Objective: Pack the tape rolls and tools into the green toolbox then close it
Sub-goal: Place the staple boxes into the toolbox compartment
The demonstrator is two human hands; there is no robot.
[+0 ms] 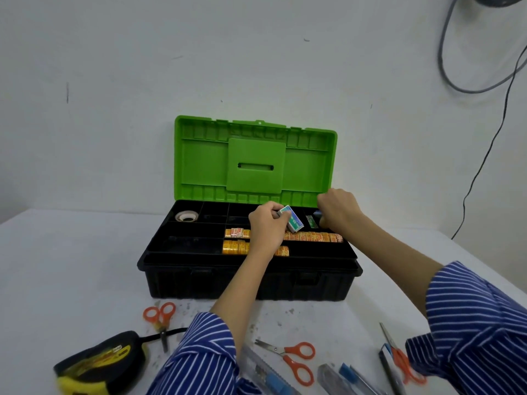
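From the head view, the black plastic toolbox with its green lid (255,163) stands open on the white bench (71,266), holding two rows of yellow tape rolls (236,233) and one white tape roll (186,216). The left hand (266,226) pinches one small green-and-white box (292,222); the right hand (338,208) is curled inside the tray, its grip hidden. Three orange-handled scissors (296,359) and one black-and-yellow tape measure (99,363) lie on the bench

right grip's (338,210) fingertips hidden inside toolbox (248,280)

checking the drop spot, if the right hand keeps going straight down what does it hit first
Probably the small green box lying in the tray's back right compartment, just under the right hand; depth is hard to judge.
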